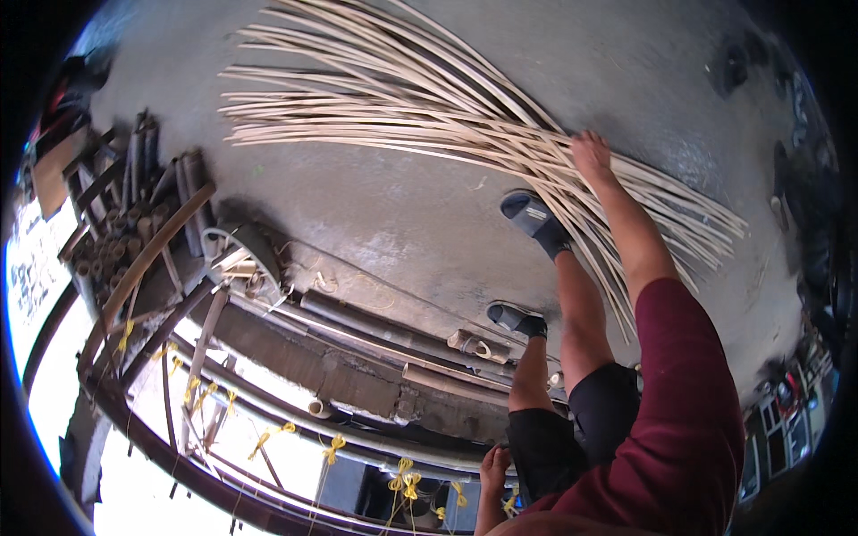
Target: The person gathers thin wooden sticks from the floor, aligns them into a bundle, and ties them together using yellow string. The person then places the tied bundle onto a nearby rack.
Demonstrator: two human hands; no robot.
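Long, pale bamboo strips (420,116) lie on the grey floor, fanned out at both ends and crossing one another near my feet. My right hand (591,156) reaches down to that crossing, its fingers bent around some of the strips at the bundle's far side. How many strips it grips cannot be made out. Low in the view, beside my knee, is my left hand (494,466), with its fingers curled in; whatever may be inside them is hidden. A sandal (527,214) on one foot stands right against the strips, and the other sandal (514,317) is a little nearer.
Cut bamboo tubes (112,246) are piled at the left beside a curved grey container (241,259) holding short pieces. Thick poles (375,326) lie along the floor's edge. Yellow ties (331,448) hang on a rail at the bottom. Clutter (791,393) lines the right side.
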